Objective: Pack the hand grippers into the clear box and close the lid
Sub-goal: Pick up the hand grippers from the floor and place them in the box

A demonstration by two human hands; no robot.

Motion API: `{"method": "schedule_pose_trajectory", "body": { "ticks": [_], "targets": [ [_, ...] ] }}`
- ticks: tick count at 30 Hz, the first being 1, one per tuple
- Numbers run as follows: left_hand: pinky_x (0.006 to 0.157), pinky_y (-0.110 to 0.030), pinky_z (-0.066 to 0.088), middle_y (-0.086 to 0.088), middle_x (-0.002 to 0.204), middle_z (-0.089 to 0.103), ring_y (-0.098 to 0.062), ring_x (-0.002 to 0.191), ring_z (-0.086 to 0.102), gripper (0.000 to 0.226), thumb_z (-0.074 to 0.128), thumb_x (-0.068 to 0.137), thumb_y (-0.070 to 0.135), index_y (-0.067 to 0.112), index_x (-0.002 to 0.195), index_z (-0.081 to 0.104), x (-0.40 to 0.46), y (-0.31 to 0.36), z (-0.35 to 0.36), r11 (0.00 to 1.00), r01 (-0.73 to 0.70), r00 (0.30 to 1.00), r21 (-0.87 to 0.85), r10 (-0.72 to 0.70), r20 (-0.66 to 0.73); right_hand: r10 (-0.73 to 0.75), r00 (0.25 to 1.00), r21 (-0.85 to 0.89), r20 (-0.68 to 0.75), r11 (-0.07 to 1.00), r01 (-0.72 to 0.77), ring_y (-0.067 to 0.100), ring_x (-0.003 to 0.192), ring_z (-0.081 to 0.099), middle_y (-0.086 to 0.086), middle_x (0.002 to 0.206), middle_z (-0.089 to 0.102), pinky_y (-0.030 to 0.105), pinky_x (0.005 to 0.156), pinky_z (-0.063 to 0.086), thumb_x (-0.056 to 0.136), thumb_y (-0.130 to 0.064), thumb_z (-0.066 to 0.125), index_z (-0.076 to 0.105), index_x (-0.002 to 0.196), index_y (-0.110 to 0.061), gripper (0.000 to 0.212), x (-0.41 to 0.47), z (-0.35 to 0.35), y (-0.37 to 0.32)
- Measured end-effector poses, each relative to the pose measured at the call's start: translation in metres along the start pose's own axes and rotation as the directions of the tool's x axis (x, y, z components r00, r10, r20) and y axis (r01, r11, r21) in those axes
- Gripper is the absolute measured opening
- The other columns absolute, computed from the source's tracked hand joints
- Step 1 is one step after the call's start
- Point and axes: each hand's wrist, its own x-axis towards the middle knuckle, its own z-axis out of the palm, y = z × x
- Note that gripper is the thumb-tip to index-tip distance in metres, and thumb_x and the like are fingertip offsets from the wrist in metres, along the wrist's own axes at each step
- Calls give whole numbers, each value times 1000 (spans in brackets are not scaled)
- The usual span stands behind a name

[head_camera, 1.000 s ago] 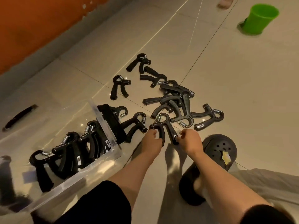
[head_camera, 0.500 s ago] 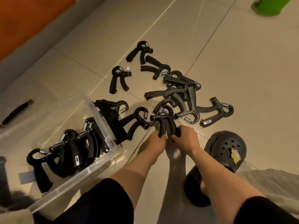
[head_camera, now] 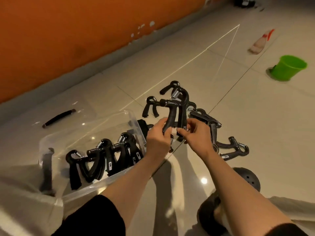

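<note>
We see our hands [head_camera: 159,140] covering the lower handle ends of the held hand gripper [head_camera: 175,109] and the loose grippers [head_camera: 209,123] behind. The dark shoe [head_camera: 247,178] is partly hidden by our right forearm, and a dark object [head_camera: 245,1] is cut off at the top edge.

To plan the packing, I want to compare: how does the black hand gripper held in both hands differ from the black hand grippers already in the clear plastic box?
The held black hand gripper is lifted above the floor, upright, gripped by the left hand and right hand. The black hand grippers in the clear plastic box, like this one, lie leaning together in a row, untouched. All look alike, with metal springs.

Home floor, orange wall [head_camera: 51,31], green bucket [head_camera: 288,68]
</note>
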Motion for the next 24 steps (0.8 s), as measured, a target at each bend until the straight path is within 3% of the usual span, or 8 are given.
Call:
{"method": "schedule_pose_trajectory", "body": {
  "ticks": [3, 5, 7, 12, 16, 20, 22, 24],
  "targets": [
    [63, -14, 48, 1, 81, 57, -8, 68, 55, 31, 47, 95, 17, 16, 126, 49, -8, -2, -42, 995, 87, 995, -44, -89, -43, -73, 996, -77, 51, 994, 77, 19, 65, 54, -8, 64, 52, 36, 60, 49, 77, -28, 74, 65, 83, -15, 16, -8, 22, -36],
    [74, -21, 51, 1, 88, 60, -12, 76, 58, 31, 47, 97, 12, 12, 127, 53, -12, -8, -67, 990, 142, 986, 23, -140, -94, -114, 988, -159, 107, 979, 130, 16, 64, 50, -5, 66, 54, 24, 54, 36, 79, -29, 72, 65, 83, -13, 18, -14, 39, -56],
    [80, -32, 50, -2, 92, 62, -17, 84, 60, 31, 47, 96, 10, 11, 126, 55, -17, -17, -89, 981, 186, 973, 46, -178, -149, -124, 980, -214, 153, 964, 156, 16, 63, 51, 0, 68, 58, 22, 50, 31, 79, -30, 71, 64, 79, -12, 19, -21, 58, -74],
    [92, -29, 42, -8, 117, 64, -24, 109, 59, 36, 48, 94, 7, 9, 130, 53, -26, -46, -130, 927, 369, 915, 71, -349, -201, -76, 955, -309, 288, 936, 168, 16, 63, 53, -1, 66, 56, 23, 56, 36, 78, -28, 71, 63, 73, -12, 19, -34, 110, -97],
    [85, -34, 49, -18, 103, 69, -34, 100, 62, 31, 49, 85, -2, 3, 112, 65, -24, -79, -143, 862, 488, 871, 135, -473, -132, 68, 921, -392, 385, 915, 97, 20, 64, 57, 0, 64, 54, 26, 58, 42, 79, -24, 69, 55, 65, -14, 22, -47, 140, -94],
    [79, -32, 49, -24, 111, 64, -37, 108, 59, 27, 45, 86, -5, -6, 105, 65, -16, -104, -142, 792, 602, 798, 104, -602, -31, 190, 884, -524, 427, 848, 71, 25, 75, 63, 7, 73, 59, 28, 60, 48, 78, -16, 66, 48, 64, -13, 23, -48, 154, -90],
    [71, -23, 46, -10, 101, 63, -30, 105, 58, 25, 44, 91, -3, 9, 98, 65, -11, -111, -140, 761, 648, 760, 39, -649, 36, 210, 880, -581, 426, 809, 88, 29, 87, 65, 13, 89, 66, 31, 67, 51, 78, -14, 64, 59, 80, -8, 9, -45, 156, -90],
    [73, -25, 44, 4, 76, 49, -22, 85, 53, 36, 42, 91, -4, 25, 71, 49, -4, -118, -136, 718, 696, 717, -5, -695, 55, 211, 875, -609, 435, 785, 113, 30, 91, 66, 14, 96, 68, 31, 71, 52, 79, -13, 64, 63, 91, -4, 15, -41, 161, -89]
  ]
}}
